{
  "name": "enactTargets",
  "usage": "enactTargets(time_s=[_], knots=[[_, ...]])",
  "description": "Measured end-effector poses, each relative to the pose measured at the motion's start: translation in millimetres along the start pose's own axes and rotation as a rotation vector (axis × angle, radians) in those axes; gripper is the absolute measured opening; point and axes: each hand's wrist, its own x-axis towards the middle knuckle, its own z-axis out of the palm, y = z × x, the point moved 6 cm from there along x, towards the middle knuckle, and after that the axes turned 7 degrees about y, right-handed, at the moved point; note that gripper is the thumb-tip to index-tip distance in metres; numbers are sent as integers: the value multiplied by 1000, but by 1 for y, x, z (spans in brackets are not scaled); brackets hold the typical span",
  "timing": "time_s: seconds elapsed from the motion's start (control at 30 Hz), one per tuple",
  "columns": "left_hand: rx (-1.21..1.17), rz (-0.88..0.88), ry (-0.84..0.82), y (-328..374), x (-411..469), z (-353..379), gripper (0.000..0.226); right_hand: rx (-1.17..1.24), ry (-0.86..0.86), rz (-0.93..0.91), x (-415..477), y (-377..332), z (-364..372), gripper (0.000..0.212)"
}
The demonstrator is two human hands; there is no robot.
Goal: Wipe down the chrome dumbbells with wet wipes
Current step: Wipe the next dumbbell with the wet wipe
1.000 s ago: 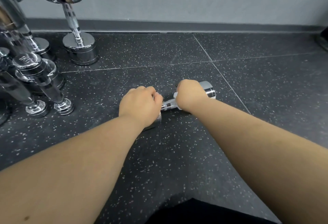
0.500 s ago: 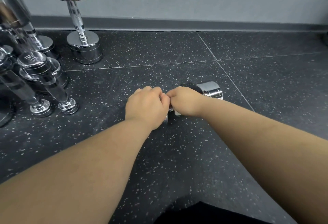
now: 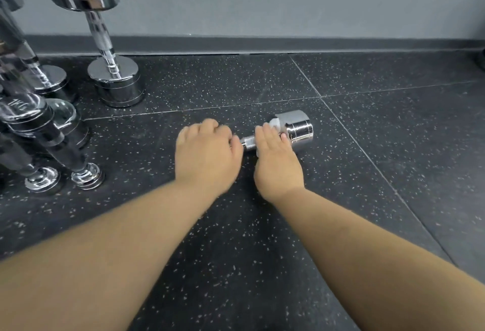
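Note:
A small chrome dumbbell lies on its side on the dark speckled floor. My left hand covers and grips its left head, which is hidden. My right hand is wrapped over the knurled handle near the right head, pressing a white wet wipe against the metal; the wipe pokes out above my fingers. A short stretch of handle shows between my hands.
Several chrome dumbbells stand upright at the left, the tallest by the grey wall, smaller ones nearer. The wall's baseboard runs across the back. A dark object sits at the far right edge.
My right hand slid right along the handle from beside my left hand to the right head, taking the wipe with it. The left hand kept its hold.

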Motion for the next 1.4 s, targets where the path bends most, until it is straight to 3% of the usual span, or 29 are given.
enactTargets(time_s=[0.13, 0.23, 0.33, 0.4, 0.5, 0.6, 0.73, 0.9, 1.03, 1.17, 1.3, 1.4], knots=[[21, -49, -221, -16, 19, 23, 52, 29, -5, -157, 13, -28, -3, 59], [20, -64, -296, -26, 48, 25, 54, -75, 45, -93, 37, -14, -9, 55], [-4, -129, -248, -39, 68, 31, 54, -56, 81, -29, 51, -20, -5, 57], [-8, -205, -118, -50, 80, 25, 50, 92, 103, -130, 48, -48, -1, 53], [72, -107, 98, -47, 87, 12, 43, 165, 122, -161, 56, -52, 5, 49], [27, -34, 83, -46, 80, 15, 41, 55, 215, -163, 74, -34, -6, 22], [-29, -59, 20, -54, 76, 21, 37, 128, 157, -194, 79, -41, -14, 26], [-52, -117, -56, -58, 84, 28, 34, 48, 80, 60, 95, -22, -29, 35], [-101, -153, -51, -63, 88, 29, 30, 9, -37, 69, 103, -32, -29, 6], [-116, -174, -55, -64, 91, 31, 32, 173, -27, 82, 105, -38, -25, 22], [-158, -218, -87, -68, 93, 32, 33, 121, 47, 176, 104, -16, -31, 26], [-181, -244, -106, -70, 95, 33, 33, 38, 24, 140, 107, -15, -27, 34]])
